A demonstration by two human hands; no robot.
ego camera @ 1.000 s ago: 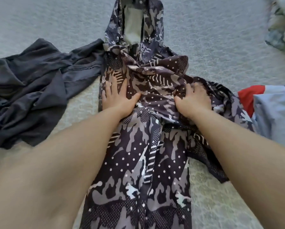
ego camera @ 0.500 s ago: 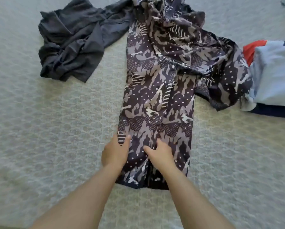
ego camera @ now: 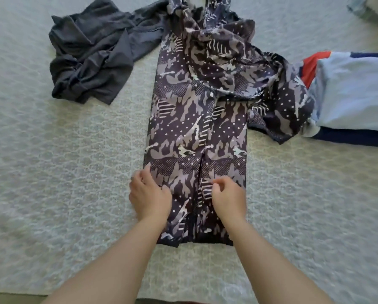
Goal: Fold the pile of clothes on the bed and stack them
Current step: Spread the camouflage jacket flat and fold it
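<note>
We read no brand or writing. The camouflage hooded garment (ego camera: 197,119) lies lengthwise on the pale patterned bedspread (ego camera: 74,172). Our left hand (ego camera: 149,195) and right hand (ego camera: 228,199) rest near its hem, fingers curled; grasp undeterminable. Crumpled grey garment (ego camera: 91,62) left, folded stack (ego camera: 354,97) right.

bedspread (ego camera: 74,172): pale grey-green, kinda quilted, with a repeating lacy pattern; covers pretty much the whole view; lies mostly flat, a few soft ripples at the left
corner thing (ego camera: 368,7): top right, pale with bluish patches, sitting on the bedspread; cut off by the edge and too blurry to say what it is
bottom strip (ego camera: 12,299): thin brownish band just past the bedspread's near edge
</note>
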